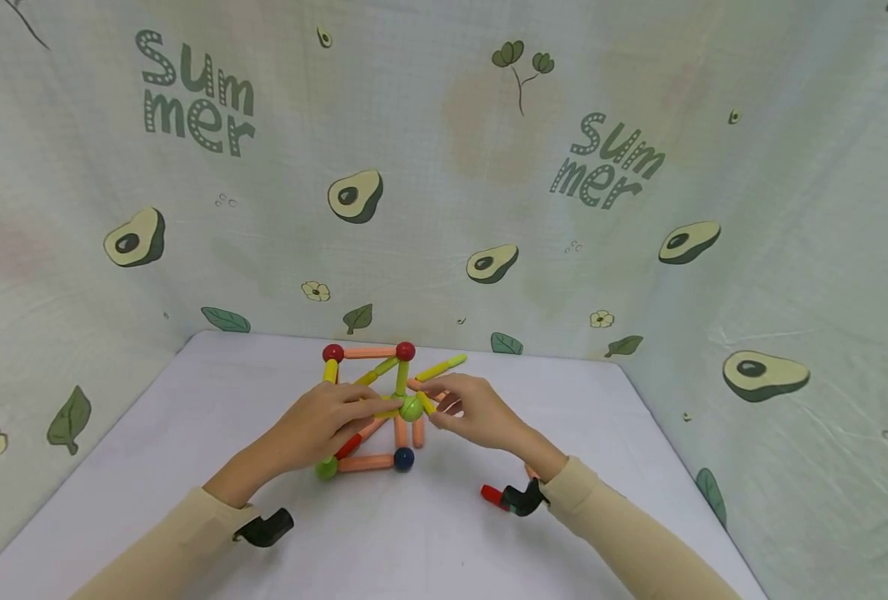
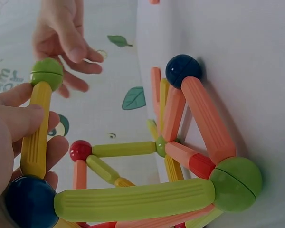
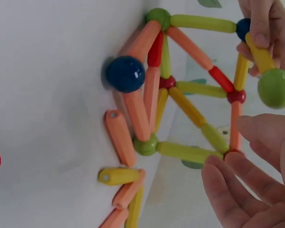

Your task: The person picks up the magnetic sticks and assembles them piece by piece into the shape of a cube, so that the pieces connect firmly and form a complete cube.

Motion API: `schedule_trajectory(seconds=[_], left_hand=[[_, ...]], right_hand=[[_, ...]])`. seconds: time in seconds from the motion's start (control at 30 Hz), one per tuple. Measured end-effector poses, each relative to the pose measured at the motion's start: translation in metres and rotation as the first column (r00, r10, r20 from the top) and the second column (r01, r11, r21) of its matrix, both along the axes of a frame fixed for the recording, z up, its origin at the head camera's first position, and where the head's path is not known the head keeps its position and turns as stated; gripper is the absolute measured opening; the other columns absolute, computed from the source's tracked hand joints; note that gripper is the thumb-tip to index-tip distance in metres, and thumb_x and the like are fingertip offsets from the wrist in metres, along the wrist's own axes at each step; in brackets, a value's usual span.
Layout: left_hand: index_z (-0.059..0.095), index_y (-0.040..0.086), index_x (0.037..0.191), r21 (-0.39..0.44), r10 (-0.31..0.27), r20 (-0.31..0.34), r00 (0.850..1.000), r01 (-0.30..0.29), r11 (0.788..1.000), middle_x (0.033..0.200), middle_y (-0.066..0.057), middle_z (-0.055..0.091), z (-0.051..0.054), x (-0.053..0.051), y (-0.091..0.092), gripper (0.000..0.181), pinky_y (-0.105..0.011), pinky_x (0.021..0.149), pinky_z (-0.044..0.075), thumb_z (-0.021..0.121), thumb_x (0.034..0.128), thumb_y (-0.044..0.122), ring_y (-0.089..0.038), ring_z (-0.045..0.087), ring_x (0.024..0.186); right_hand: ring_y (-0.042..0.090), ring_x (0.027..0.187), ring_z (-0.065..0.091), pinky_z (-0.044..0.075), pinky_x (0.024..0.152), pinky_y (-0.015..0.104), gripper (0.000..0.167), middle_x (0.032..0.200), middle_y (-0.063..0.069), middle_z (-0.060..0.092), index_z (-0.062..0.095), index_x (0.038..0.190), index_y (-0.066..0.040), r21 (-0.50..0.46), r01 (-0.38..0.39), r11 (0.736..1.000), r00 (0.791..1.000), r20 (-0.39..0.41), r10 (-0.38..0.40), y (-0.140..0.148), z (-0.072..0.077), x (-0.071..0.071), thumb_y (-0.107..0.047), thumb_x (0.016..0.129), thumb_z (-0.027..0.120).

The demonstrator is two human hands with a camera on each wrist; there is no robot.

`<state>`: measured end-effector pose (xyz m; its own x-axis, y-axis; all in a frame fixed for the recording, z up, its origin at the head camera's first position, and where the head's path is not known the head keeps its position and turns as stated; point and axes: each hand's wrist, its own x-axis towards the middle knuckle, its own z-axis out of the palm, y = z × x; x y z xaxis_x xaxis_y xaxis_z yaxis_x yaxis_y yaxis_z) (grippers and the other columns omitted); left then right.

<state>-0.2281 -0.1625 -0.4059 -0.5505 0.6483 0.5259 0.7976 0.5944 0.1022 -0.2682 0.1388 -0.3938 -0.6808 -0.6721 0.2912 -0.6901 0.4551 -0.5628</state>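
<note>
My left hand (image 1: 339,417) pinches a yellow stick (image 2: 36,133) between thumb and fingers. A green ball (image 2: 47,73) caps one end, and a dark blue ball (image 2: 31,202) joins the other end to the frame of sticks and balls. My right hand (image 3: 261,175) is beside that green ball (image 3: 275,89), fingers apart and slightly bent, with nothing visible between them. From the blue ball, a light green stick (image 2: 133,198) runs to a larger green ball (image 2: 236,184) low on the frame. In the head view, my left hand hides part of the frame.
Loose pink sticks (image 3: 119,137) and a short yellow stick (image 3: 118,176) lie beside the frame. Farther back on the white table (image 1: 564,433) is a yellow-green stick (image 1: 441,367). A red piece (image 1: 494,497) lies near my right wrist. Patterned cloth (image 1: 414,275) hangs behind.
</note>
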Motion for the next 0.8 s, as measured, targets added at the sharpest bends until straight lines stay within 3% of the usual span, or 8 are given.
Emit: schedule_trajectory(seconds=[0.2, 0.37, 0.5, 0.67, 0.8], left_hand=[[0.069, 0.032, 0.143, 0.02, -0.007, 0.01, 1.0, 0.007, 1.0, 0.116, 0.009, 0.073, 0.0, 0.001, 0.0, 0.061, -0.025, 0.069, 0.044, 0.084, 0.0906, 0.005, -0.009, 0.051, 0.079], [0.069, 0.032, 0.143, 0.031, -0.015, 0.014, 1.0, 0.015, 0.999, 0.115, 0.009, 0.074, -0.001, 0.0, 0.0, 0.062, -0.024, 0.068, 0.043, 0.083, 0.09, 0.003, -0.008, 0.05, 0.077], [0.069, 0.032, 0.143, 0.035, -0.006, 0.02, 1.0, 0.005, 0.999, 0.114, 0.009, 0.074, -0.001, 0.0, 0.0, 0.062, -0.024, 0.068, 0.044, 0.084, 0.0898, 0.003, -0.008, 0.05, 0.077], [0.07, 0.03, 0.141, 0.028, 0.006, 0.016, 1.0, -0.007, 1.0, 0.111, 0.009, 0.073, -0.001, 0.001, -0.001, 0.06, -0.023, 0.067, 0.043, 0.084, 0.0896, 0.003, -0.008, 0.049, 0.077], [0.07, 0.03, 0.142, 0.026, -0.007, 0.004, 1.0, 0.007, 1.0, 0.112, 0.009, 0.074, 0.0, 0.0, -0.001, 0.061, -0.023, 0.067, 0.042, 0.083, 0.0897, 0.002, -0.008, 0.048, 0.076]], right_hand=[[0.03, 0.098, 0.072, 0.06, 0.077, 0.029, 0.036, 0.124, 0.014, 0.074, 0.072, 0.13, -0.003, 0.09, 0.112, 0.99, 0.993, 0.037, -0.116, 0.004, -0.023, -0.022, -0.003, 0.094, 0.079], [0.036, 0.103, 0.069, 0.059, 0.081, 0.038, 0.033, 0.116, 0.018, 0.075, 0.072, 0.128, 0.001, 0.186, 0.185, 0.965, 0.978, 0.059, -0.199, -0.002, -0.044, -0.04, -0.006, 0.097, 0.076], [0.032, 0.099, 0.069, 0.06, 0.083, 0.043, 0.029, 0.108, 0.016, 0.075, 0.072, 0.125, 0.0, 0.234, 0.239, 0.942, 0.964, 0.056, -0.258, -0.011, -0.055, -0.051, -0.007, 0.097, 0.075], [0.02, 0.084, 0.063, 0.058, 0.077, 0.034, 0.033, 0.103, 0.009, 0.073, 0.072, 0.128, -0.003, 0.291, 0.285, 0.913, 0.939, 0.109, -0.327, -0.02, -0.064, -0.06, -0.008, 0.096, 0.077], [0.017, 0.079, 0.059, 0.056, 0.074, 0.03, 0.037, 0.102, 0.008, 0.072, 0.071, 0.132, -0.005, 0.321, 0.305, 0.897, 0.927, 0.114, -0.356, -0.018, -0.067, -0.06, -0.007, 0.096, 0.076]])
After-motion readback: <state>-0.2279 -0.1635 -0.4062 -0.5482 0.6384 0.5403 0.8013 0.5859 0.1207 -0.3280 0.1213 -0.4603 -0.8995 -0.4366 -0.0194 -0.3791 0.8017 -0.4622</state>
